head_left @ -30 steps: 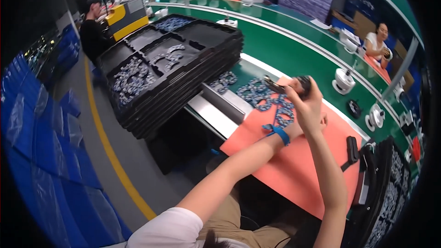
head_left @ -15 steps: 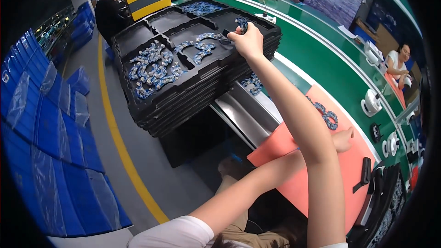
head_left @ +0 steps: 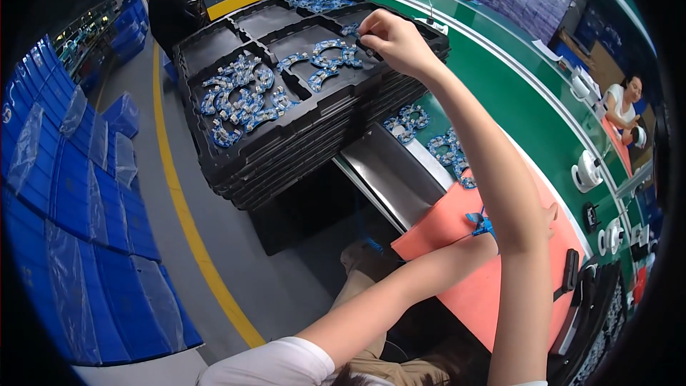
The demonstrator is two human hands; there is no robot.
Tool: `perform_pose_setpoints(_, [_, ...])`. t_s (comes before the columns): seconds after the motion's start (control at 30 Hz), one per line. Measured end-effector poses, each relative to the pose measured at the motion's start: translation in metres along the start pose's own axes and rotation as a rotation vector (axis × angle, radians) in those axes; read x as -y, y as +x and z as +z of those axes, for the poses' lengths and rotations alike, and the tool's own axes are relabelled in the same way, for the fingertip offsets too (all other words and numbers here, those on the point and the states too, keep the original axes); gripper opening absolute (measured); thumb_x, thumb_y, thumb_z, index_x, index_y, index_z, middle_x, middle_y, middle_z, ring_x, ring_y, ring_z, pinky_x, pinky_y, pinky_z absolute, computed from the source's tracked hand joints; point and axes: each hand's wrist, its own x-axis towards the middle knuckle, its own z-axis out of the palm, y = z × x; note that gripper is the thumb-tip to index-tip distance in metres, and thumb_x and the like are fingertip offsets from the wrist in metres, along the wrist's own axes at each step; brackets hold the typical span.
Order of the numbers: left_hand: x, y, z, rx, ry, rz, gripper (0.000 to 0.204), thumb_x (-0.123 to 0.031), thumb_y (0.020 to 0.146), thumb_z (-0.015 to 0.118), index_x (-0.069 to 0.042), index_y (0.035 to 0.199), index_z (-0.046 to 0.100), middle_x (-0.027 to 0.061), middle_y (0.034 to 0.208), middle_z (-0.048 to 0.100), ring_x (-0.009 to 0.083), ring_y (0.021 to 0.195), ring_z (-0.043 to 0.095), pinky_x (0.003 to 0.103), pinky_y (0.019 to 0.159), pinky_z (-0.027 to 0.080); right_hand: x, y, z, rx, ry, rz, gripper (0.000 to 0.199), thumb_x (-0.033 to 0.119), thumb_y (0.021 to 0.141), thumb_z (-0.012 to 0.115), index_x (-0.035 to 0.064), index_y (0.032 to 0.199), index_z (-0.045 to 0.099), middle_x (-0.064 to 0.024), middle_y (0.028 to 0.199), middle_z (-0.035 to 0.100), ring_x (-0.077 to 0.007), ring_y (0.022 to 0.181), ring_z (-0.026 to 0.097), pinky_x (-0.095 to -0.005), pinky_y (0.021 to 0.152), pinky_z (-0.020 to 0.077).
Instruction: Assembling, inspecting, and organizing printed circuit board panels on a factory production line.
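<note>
Camera: one wide fisheye view, worn on the person's head.
Direction: it looks down and forward, turned toward the person's left, over a stack of black trays (head_left: 286,136).
Nearness: the person's own forearms rise close from the lower edge; the right hand (head_left: 393,39) reaches far out over the trays.
Bending: straight lines curve toward the dark round rim, such as the yellow floor line (head_left: 179,200) and the edge of the green surface (head_left: 514,78).
Far field: other workers sit small along the upper rim.
Shared view: only one view is present.
</note>
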Motion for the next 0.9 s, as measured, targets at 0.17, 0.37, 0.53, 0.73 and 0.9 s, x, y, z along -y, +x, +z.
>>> perform_pose_setpoints(0.17, [0.015, 0.009, 0.008, -0.013, 0.026, 0.021, 0.028, -0.006, 0.073, 0.049, -0.001, 0.098, 0.038, 0.0185, 0.067, 0.051, 0.0315, 0.063, 0.053, 0.041, 0.056, 0.040, 0.001, 0.007, 0.007, 0.233, -0.126, -0.097, 0.030, 0.008, 0.078, 0.055, 0.0029, 0.107, 0.047, -0.0164, 0.088, 0.063, -0.0312, 0.085, 0.060, -0.0349, 0.076, 0.0465])
perform_pose_setpoints(0.37, [0.027, 0.013, 0.011, -0.043, 0.064, 0.042, 0.027, -0.006, 0.073, 0.049, -0.001, 0.097, 0.039, 0.0172, 0.065, 0.051, 0.0303, 0.062, 0.053, 0.040, 0.055, 0.040, 0.002, 0.007, 0.029, 0.354, -0.106, -0.166, 0.015, 0.003, 0.078, 0.054, 0.0023, 0.091, 0.061, -0.0109, 0.087, 0.064, -0.0225, 0.082, 0.061, -0.0324, 0.075, 0.0470])
perform_pose_setpoints(0.53, [0.017, 0.021, 0.024, -0.063, 0.128, 0.114, 0.024, -0.005, 0.074, 0.048, -0.001, 0.096, 0.040, 0.0171, 0.064, 0.051, 0.0271, 0.058, 0.052, 0.039, 0.052, 0.040, -0.002, -0.016, 0.006, 0.076, -0.075, -0.140, 0.018, 0.002, 0.077, 0.052, 0.0021, 0.093, 0.060, -0.0092, 0.086, 0.063, -0.0185, 0.079, 0.060, -0.0297, 0.076, 0.0469])
perform_pose_setpoints(0.73, [0.025, 0.035, 0.017, -0.423, -0.376, 0.272, 0.004, -0.007, 0.081, 0.050, -0.003, 0.080, 0.050, 0.0082, 0.059, 0.054, 0.0157, 0.048, 0.048, 0.031, 0.044, 0.040, 0.040, -0.113, -0.058, -0.204, 0.006, -0.172, 0.017, 0.000, 0.076, 0.053, 0.0000, 0.093, 0.057, -0.0108, 0.086, 0.062, -0.0173, 0.081, 0.061, -0.0287, 0.075, 0.0481])
perform_pose_setpoints(0.9, [0.031, 0.042, -0.011, -0.626, -0.407, 0.557, 0.017, -0.019, 0.090, 0.041, -0.003, 0.088, 0.047, 0.0099, 0.081, 0.057, 0.0146, 0.067, 0.055, 0.030, 0.053, 0.043, 0.043, -0.254, -0.115, -0.728, -0.248, 0.030, 0.018, -0.004, 0.076, 0.050, -0.0023, 0.093, 0.055, -0.0086, 0.087, 0.059, -0.0143, 0.081, 0.058, -0.0247, 0.074, 0.0444])
